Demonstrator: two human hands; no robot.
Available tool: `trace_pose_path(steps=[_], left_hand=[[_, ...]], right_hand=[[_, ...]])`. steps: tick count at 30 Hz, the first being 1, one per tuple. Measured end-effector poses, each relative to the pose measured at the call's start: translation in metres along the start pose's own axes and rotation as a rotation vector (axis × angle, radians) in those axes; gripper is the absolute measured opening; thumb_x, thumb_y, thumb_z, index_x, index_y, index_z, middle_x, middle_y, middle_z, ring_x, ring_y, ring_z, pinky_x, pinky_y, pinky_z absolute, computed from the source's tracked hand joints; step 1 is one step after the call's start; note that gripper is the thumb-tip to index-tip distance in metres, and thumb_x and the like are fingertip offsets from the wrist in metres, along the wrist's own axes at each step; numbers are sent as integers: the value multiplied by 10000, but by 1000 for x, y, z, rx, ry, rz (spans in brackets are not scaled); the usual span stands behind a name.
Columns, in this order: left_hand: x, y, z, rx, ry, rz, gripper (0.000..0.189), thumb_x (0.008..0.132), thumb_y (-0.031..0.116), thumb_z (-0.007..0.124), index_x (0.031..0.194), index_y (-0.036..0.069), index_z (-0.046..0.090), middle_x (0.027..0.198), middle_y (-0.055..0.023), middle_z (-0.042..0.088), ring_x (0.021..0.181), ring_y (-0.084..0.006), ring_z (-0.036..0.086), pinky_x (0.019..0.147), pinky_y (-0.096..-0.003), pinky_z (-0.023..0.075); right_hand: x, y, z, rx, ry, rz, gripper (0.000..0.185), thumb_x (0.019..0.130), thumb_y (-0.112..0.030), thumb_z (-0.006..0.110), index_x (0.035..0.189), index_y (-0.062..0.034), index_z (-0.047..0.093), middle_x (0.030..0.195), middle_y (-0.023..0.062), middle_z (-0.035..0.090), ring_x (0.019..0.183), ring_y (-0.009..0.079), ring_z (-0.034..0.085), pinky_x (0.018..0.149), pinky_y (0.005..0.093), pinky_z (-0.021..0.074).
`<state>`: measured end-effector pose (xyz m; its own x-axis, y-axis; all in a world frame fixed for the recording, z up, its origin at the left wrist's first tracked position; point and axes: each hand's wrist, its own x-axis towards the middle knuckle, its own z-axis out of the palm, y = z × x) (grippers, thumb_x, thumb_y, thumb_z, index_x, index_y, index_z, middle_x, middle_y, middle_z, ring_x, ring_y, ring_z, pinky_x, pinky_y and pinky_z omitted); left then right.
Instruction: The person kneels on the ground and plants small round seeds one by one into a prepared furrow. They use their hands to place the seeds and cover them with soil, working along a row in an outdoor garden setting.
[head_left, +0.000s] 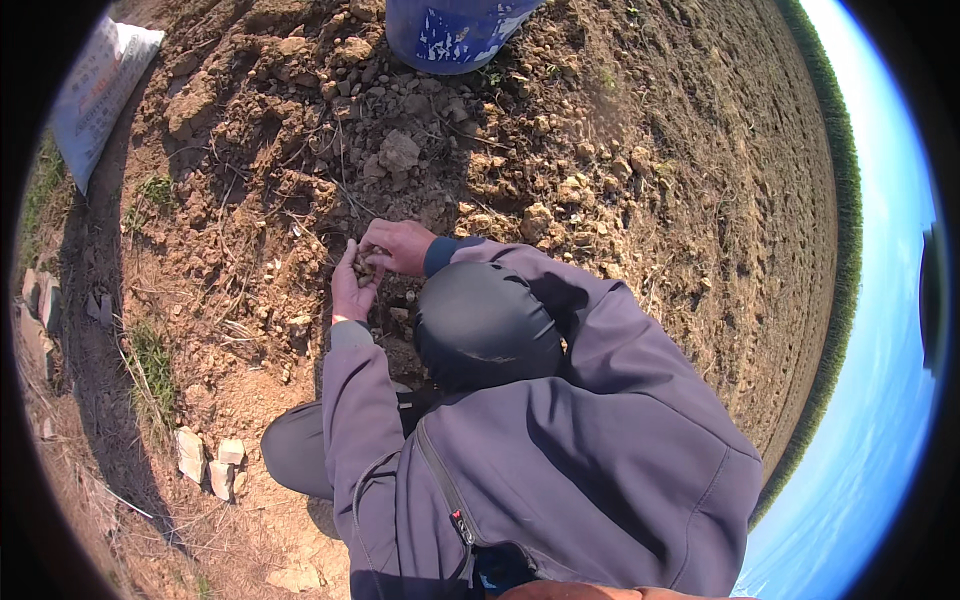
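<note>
My left hand (352, 283) is cupped palm up in front of my knee, with a few small brownish lumps (364, 270) in it; whether they are clods, pods or tubers I cannot tell. Just above and to the right, my right hand (396, 247) bends its fingers over the left palm and touches the lumps. Loose, cloddy soil (277, 217) lies under and around both hands. The undersides of the fingers are hidden.
A blue bucket (450, 37) with worn white patches stands ahead. A white printed sack (105, 90) lies at the upper left. Flat stones (191, 454) and grass tufts (152, 367) are at the lower left. Tilled field (772, 225) stretches to the right.
</note>
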<state>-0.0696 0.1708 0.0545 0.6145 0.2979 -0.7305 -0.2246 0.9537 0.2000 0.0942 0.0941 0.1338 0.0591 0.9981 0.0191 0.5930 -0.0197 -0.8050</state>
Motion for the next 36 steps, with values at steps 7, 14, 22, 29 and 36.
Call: trace_pose_path(steps=[7,14,22,29,36], left_hand=[[-9,2,6,-145,-172,-80,231,1010,300,646,977,75,682,888,-22,711,778,-144,694,617,-256,575],[-28,-6,71,141,74,176,228,1005,286,652,982,60,674,833,-9,677,751,-132,670,618,-230,543],[-27,-48,89,1284,81,1163,159,949,179,697,963,21,682,927,-88,675,834,-224,672,731,-336,545],[-38,-53,97,1536,118,1405,114,879,185,720,946,95,700,958,-92,660,888,-299,664,746,-402,538],[-36,-61,109,1713,92,1554,190,869,246,724,1005,113,718,969,-60,654,940,-282,629,866,-410,513]], right_hand=[[-12,-4,-29,81,135,57,226,921,-264,718,1047,-78,700,957,98,641,809,256,666,689,370,545],[-30,39,-12,1040,199,916,604,1033,-578,444,1103,-13,648,1015,103,654,955,271,668,885,422,580],[-22,81,57,1841,48,942,366,1043,-434,464,1002,-125,656,939,74,690,859,238,656,805,414,542],[-19,90,66,1887,-43,740,350,1047,-344,434,1040,-89,673,1002,82,727,906,241,678,838,399,541],[-35,108,45,1974,-197,670,358,1037,-385,464,1010,-100,680,1012,85,726,884,232,685,772,360,566]])
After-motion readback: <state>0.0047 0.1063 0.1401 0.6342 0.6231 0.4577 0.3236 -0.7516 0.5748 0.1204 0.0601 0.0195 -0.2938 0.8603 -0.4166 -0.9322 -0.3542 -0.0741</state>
